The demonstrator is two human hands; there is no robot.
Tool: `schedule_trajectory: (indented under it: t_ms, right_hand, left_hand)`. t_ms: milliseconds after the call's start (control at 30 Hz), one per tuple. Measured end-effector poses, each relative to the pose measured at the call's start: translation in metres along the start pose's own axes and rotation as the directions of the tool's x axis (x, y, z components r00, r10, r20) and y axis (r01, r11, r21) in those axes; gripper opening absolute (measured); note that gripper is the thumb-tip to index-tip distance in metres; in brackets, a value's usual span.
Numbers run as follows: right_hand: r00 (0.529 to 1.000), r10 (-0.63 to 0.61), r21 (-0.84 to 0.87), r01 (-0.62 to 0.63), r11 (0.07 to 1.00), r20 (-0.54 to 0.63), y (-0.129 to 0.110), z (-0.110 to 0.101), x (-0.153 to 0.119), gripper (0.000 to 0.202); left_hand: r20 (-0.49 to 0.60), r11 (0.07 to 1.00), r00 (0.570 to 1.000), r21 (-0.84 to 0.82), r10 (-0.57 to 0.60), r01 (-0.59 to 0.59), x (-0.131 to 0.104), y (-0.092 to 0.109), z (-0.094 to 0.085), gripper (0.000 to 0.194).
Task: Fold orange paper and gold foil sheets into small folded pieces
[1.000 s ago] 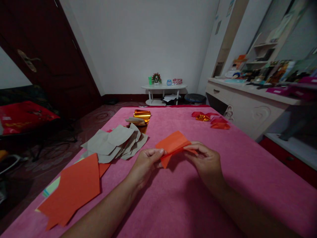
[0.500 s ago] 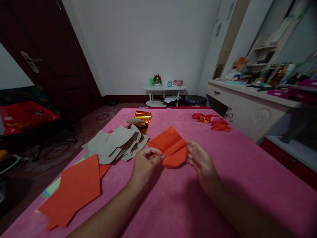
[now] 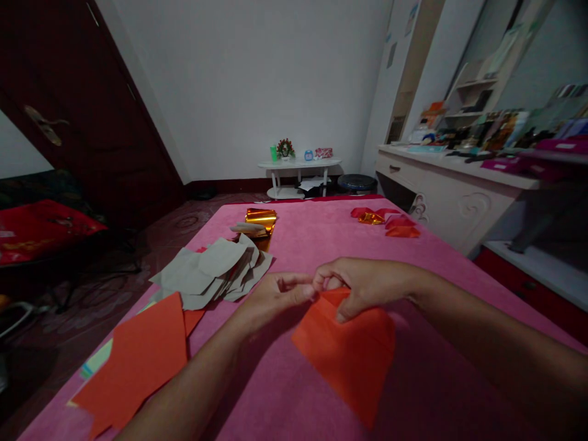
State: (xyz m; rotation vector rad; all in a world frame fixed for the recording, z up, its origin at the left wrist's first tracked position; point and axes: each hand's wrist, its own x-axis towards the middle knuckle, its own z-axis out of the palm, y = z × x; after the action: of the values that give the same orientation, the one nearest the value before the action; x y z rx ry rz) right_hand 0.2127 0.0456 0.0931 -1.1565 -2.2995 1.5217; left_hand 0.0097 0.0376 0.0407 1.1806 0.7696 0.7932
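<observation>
A folded orange paper [image 3: 353, 355] hangs at the centre, its pointed end toward the near edge of the pink cloth [image 3: 275, 392]. My right hand [image 3: 358, 285] grips its upper edge, thumb on the face turned to me. Fingers of my left hand [image 3: 285, 297] are pinched together at the paper's upper left corner, touching the right fingertips. Flat orange sheets [image 3: 142, 355] lie at the left, in front of a pile of grey paper pieces [image 3: 211, 266].
Gold foil [image 3: 261, 218] lies behind the grey pile. Small folded red, gold and orange pieces [image 3: 402, 226] sit at the far right of the cloth. Beyond are a white side table [image 3: 298, 164], a cluttered dresser [image 3: 450, 184] and a red bag [image 3: 46, 229].
The orange paper has been turned and brought nearer, its point now toward me. My right hand has moved from its right side to its upper edge. The view has shifted slightly.
</observation>
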Motion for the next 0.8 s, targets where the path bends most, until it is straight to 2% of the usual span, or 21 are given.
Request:
schedule_trajectory:
  t_ms: [33, 100, 133, 200, 233, 300, 367, 500, 633, 733, 800]
  right_hand:
    - [0.999, 0.005, -0.068, -0.002, 0.998, 0.037, -0.005, -0.001, 0.005, 0.043]
    - [0.999, 0.022, -0.148, -0.015, 0.989, 0.046, -0.011, 0.001, 0.014, 0.045]
    - [1.0, 0.017, -0.147, -0.017, 0.989, 0.002, -0.011, 0.002, 0.019, 0.044]
    - [0.981, -0.009, -0.058, -0.002, 0.998, -0.194, -0.006, 0.003, 0.024, 0.04]
    - [0.948, -0.017, 0.029, 0.028, 0.999, -0.319, -0.001, 0.004, 0.025, 0.037]
    - [0.848, 0.026, 0.231, 0.114, 0.966, -0.53, 0.011, 0.005, 0.025, 0.036]
    - [0.784, 0.084, 0.409, 0.226, 0.884, -0.615, 0.023, 0.01, 0.023, 0.04]
    - [0.745, 0.111, 0.539, 0.363, 0.76, -0.657, 0.04, 0.029, 0.019, 0.04]
    - [0.743, 0.149, 0.571, 0.353, 0.741, -0.653, 0.05, 0.045, 0.019, 0.038]
    - [0.775, 0.193, 0.567, 0.244, 0.787, -0.602, 0.056, 0.052, 0.021, 0.043]
    - [0.785, 0.202, 0.526, 0.178, 0.832, -0.585, 0.061, 0.055, 0.022, 0.046]
  left_hand:
    - [0.076, 0.997, 0.995, 0.064, -0.057, 0.052, -0.001, -0.002, -0.001, 0.037]
    - [0.103, 0.983, 0.988, 0.152, -0.115, 0.099, -0.002, -0.007, -0.003, 0.031]
    - [0.061, 0.982, 0.991, 0.156, -0.119, 0.108, -0.003, -0.01, -0.004, 0.031]
    - [-0.065, 0.992, 0.993, 0.077, -0.095, 0.099, -0.002, -0.014, -0.005, 0.031]
    - [-0.135, 0.997, 0.988, 0.013, -0.07, 0.072, -0.001, -0.016, -0.006, 0.03]
    - [-0.272, 0.995, 0.962, -0.101, -0.013, -0.015, 0.002, -0.018, -0.009, 0.029]
    - [-0.368, 0.983, 0.929, -0.159, 0.026, -0.091, 0.005, -0.022, -0.01, 0.03]
    - [-0.414, 0.979, 0.909, -0.167, 0.042, -0.121, 0.007, -0.031, -0.01, 0.031]
    - [-0.375, 0.992, 0.926, -0.084, 0.052, -0.09, 0.002, -0.035, -0.009, 0.034]
    - [-0.393, 0.99, 0.916, 0.137, 0.079, -0.027, -0.001, -0.037, -0.014, 0.041]
    - [-0.385, 0.935, 0.914, 0.355, 0.131, 0.016, -0.002, -0.038, -0.018, 0.043]
